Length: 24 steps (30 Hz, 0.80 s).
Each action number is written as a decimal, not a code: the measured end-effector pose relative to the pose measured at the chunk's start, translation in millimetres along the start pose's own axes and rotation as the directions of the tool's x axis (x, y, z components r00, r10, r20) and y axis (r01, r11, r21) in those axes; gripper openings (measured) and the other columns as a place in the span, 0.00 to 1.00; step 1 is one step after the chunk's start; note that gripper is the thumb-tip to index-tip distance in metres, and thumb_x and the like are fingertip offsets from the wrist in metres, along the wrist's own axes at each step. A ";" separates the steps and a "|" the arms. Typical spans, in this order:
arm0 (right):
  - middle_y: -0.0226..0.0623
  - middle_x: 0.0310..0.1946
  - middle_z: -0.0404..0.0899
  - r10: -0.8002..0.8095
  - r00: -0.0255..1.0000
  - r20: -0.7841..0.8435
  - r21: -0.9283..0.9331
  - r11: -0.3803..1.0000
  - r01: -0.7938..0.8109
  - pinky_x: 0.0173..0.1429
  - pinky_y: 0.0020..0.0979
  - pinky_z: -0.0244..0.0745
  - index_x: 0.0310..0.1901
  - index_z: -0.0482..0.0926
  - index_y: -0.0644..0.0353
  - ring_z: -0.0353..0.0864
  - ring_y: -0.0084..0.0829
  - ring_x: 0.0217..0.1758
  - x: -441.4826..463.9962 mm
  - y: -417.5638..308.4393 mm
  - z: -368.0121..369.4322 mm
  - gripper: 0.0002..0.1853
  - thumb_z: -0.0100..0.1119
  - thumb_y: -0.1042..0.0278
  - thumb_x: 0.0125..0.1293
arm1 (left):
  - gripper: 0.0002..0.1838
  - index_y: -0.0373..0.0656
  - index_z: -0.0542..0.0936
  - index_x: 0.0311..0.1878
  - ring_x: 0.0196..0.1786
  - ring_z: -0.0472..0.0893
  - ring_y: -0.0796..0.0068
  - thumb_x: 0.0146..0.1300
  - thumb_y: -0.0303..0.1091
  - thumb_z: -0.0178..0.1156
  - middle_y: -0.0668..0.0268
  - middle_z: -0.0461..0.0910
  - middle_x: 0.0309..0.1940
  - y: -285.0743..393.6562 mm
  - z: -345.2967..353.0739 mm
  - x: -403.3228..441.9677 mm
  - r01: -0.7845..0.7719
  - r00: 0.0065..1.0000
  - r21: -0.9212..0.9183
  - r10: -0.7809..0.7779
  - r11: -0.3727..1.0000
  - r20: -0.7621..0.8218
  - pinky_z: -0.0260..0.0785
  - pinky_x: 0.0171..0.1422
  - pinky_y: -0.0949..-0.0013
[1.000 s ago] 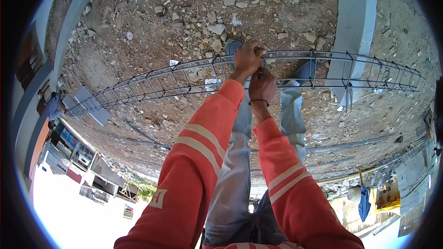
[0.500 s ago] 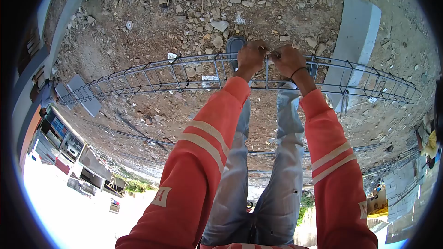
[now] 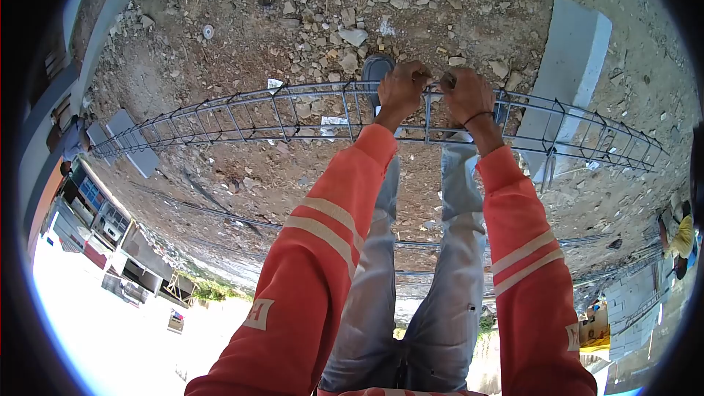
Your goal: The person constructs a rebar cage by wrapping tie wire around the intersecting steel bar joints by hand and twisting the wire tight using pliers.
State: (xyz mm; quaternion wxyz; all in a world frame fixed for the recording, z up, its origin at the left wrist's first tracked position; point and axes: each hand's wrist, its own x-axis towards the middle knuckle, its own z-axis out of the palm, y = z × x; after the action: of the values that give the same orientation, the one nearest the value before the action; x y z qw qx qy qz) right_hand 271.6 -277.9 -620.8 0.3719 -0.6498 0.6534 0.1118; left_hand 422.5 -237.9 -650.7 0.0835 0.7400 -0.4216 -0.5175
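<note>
A long steel rebar cage (image 3: 308, 133), made of lengthwise bars with stirrups tied across them, stretches across the view in front of my legs. My left hand (image 3: 401, 92) is at its upper bar, just left of a stirrup (image 3: 427, 114), with thumb and fingers pinched together. On the other side of that stirrup, my right hand (image 3: 468, 95) is closed with its fingers curled in at the same bar. The fingertips of both hands nearly meet there. Whatever lies between them is too small to make out. Dark ties mark other crossings along the cage.
A grey concrete slab (image 3: 565, 66) lies under the cage on the right; smaller grey blocks (image 3: 132, 143) are beneath its left end. Stones and rubble cover the ground around my shoe (image 3: 377, 67). Other people are at the far left (image 3: 73, 139) and far right (image 3: 680, 238).
Both hands stay at the same stirrup, their fingers shifted slightly and the right hand turned a little. The whole view has moved slightly; the cage otherwise looks the same.
</note>
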 end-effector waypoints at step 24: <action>0.54 0.28 0.83 -0.260 0.860 0.440 0.265 0.952 0.153 0.42 0.50 0.78 0.33 0.84 0.66 0.84 0.55 0.34 -14.0 21.9 10.3 0.17 0.64 0.56 0.60 | 0.10 0.51 0.85 0.42 0.45 0.86 0.60 0.62 0.43 0.66 0.64 0.87 0.38 1.4 0.6 11.3 0.115 0.987 0.032 -0.118 0.993 0.111 0.73 0.47 0.56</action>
State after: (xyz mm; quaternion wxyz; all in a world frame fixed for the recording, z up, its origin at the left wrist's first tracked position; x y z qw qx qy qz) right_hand 253.0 -257.8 -626.5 0.5987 -0.6244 0.4783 0.1515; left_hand 422.4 -246.6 -658.0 0.0196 0.7339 -0.3880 -0.5572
